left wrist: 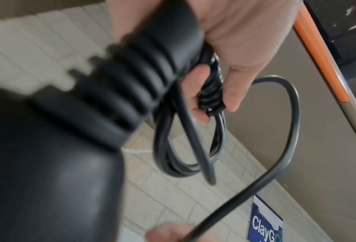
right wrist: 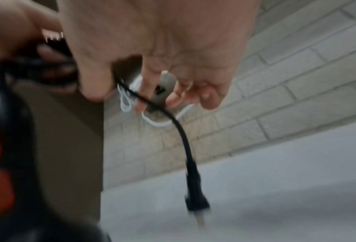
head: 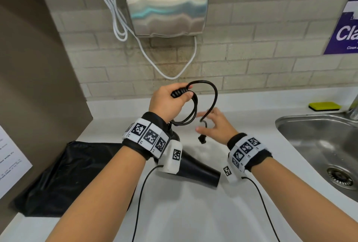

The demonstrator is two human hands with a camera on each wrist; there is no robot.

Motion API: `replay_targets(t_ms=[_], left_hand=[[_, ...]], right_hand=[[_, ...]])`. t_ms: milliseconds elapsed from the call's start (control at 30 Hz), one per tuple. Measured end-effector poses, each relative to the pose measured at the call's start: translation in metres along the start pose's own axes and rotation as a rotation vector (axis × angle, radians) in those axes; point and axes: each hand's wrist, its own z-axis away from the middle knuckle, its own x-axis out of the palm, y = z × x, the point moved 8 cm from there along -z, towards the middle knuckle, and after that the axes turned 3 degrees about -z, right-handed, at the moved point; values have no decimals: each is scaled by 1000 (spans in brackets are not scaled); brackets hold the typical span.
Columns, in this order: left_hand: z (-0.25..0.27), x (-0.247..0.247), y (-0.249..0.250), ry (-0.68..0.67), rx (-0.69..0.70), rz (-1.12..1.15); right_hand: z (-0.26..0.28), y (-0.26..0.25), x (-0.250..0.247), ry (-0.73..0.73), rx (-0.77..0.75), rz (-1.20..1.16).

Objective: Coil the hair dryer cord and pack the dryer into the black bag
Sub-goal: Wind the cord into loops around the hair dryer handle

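Hair dryer (head: pixel 195 168): black, held above the white counter (head: pixel 193 212); its handle was clamped in the left hand (head: pixel 166 102), the barrel pointing down and to the right below that wrist
Cord (head: pixel 210 94): black; several loops were gathered against the handle inside the same left-hand grip, with one wider loop arching out toward the wall and down to the right hand (head: pixel 215 123)
Plug (head: pixel 202 140): hung free on the cord's end, just below the right hand and above the counter
Left hand: fingers curled round the handle and the bundled loops together
Right hand: fingers spread and loosely bent; the free run of cord lay across them between thumb and forefinger, with no firm grip showing; the view was blurred
Black bag (head: pixel 64 179): lay flat on the counter at the left, beside the brown wall panel, partly hidden by the left forearm
Wall: a steel hand dryer (head: pixel 166 5) with a looped white cable (head: pixel 116 15) hung on the tiled wall behind the hands
Right side: a steel sink (head: pixel 319 148) was sunk in the counter, a yellow sponge (head: pixel 324 106) on the ledge behind it, a purple sign (head: pixel 344 28) above
Near edge: two thin black wires ran from the wrist cameras across the counter
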Motion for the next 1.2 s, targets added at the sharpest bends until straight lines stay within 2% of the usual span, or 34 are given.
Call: replay_targets(t_ms=[67, 167, 233, 300, 433, 633, 700, 800, 933, 1000, 1100, 1200], left_hand=[[-2, -1, -2, 29, -16, 55], [-3, -2, -3, 60, -18, 90], [-4, -3, -5, 84, -11, 105], [-6, -3, -7, 91, -15, 102], [-9, -2, -9, 126, -29, 136], [-12, -5, -10, 192, -32, 121], [-12, -3, -9, 189, -31, 121], [-11, 2, -4, 179, -9, 126], [-8, 9, 0, 141, -4, 153], [-7, 10, 2, 103, 2, 156], [-3, 15, 6, -12, 2, 227], [0, 18, 9, -95, 0, 242]], right_hand=[[3, 15, 15, -89, 27, 50], [5, 33, 12, -70, 124, 104], [6, 45, 5, -19, 210, 12], [6, 47, -7, 114, 229, -182], [8, 17, -47, 459, 46, -368], [21, -53, -78, 559, -251, -720], [24, -69, -84, 566, -339, -776], [20, -76, -80, 553, -383, -753], [10, -78, -59, 534, -425, -342], [8, -78, -47, 516, -398, -211], [4, -80, -43, 522, -388, -241], [-9, -82, -31, 348, -421, -401]])
